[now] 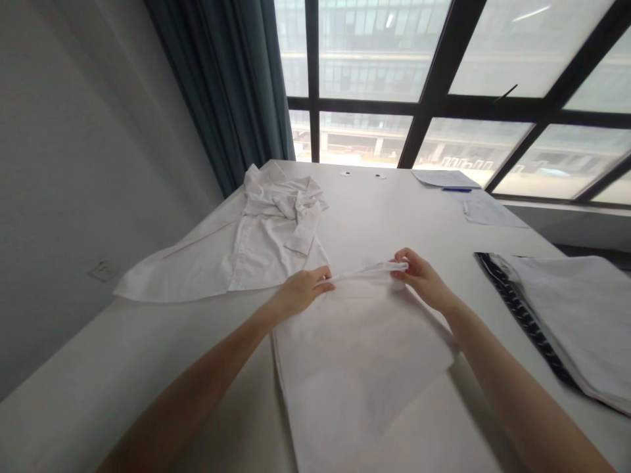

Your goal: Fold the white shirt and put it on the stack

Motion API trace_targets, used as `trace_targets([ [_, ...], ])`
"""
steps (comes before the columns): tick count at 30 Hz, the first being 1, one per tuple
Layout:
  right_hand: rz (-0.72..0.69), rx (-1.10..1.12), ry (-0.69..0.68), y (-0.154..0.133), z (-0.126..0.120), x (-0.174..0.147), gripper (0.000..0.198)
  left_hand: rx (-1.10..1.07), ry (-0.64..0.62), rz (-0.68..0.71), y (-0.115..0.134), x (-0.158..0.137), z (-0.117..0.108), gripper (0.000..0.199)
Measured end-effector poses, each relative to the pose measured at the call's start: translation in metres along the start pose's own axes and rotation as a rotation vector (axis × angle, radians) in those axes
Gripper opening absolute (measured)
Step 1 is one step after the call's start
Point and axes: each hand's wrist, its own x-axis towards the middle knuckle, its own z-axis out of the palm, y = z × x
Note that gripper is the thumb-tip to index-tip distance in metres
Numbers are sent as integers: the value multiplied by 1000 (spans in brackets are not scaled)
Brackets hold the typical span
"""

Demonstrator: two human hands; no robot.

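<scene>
In the head view, the white cloth (365, 355) lies in front of you on the table (374, 220), reaching down past the bottom of the picture. Its far edge is gathered into a narrow strip between your hands, seemingly lifted a little.

Your left hand (302, 291) has thumb and fingers clamped on the left end of that strip. Your right hand (418, 279) pinches the other end, fingertips closed on the edge; how the fingers underneath sit, you cannot tell.

The step in hand looks like straightening or turning that edge. The next move seems to call for an even pull between both pinches, keeping the strip level, since the panel's right side slants across another white layer and could crease if tugged unevenly.

Just beyond your left hand, the crumpled white garment (280, 246) spreads toward the table's far left corner; mind its lower edge, which comes close to your knuckles. Well to your right lies a folded white pile (574, 305) on dark fabric (527, 328). Papers (444, 178) and a blue pen (456, 190) rest far off, near the window (367, 135).
</scene>
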Motion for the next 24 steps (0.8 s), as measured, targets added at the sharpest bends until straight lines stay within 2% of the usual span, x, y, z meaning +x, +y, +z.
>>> trace_targets([
  [2, -32, 38, -6, -5, -4, -8, 32, 16, -22, -22, 3, -1, -4, 24],
  [4, -40, 33, -33, -11, -10, -14, 32, -18, -120, -42, 3, -2, -10, 28],
  [6, -47, -19, -66, -16, -18, -19, 28, -64, -242, -33, -1, -3, -16, 29],
  [8, -64, -130, -94, -21, -25, -22, 23, -78, -311, -6, -6, -3, -22, 24],
  [11, -60, -323, -160, -29, -31, -25, 38, -74, -298, 11, -9, -3, -25, 23],
  [13, -10, -391, -215, -34, -30, -25, 39, -77, -270, 9, -8, -3, -24, 22],
  [17, 58, -418, -227, -38, -26, -25, 39, -72, -224, 22, -6, -2, -22, 23],
  [20, 67, -410, -199, -33, -26, -24, 38, -69, -216, 35, -5, -2, -22, 23],
  [24, 107, -371, -234, -24, -30, -23, 37, -51, -218, 1, -3, -4, -26, 19],
])
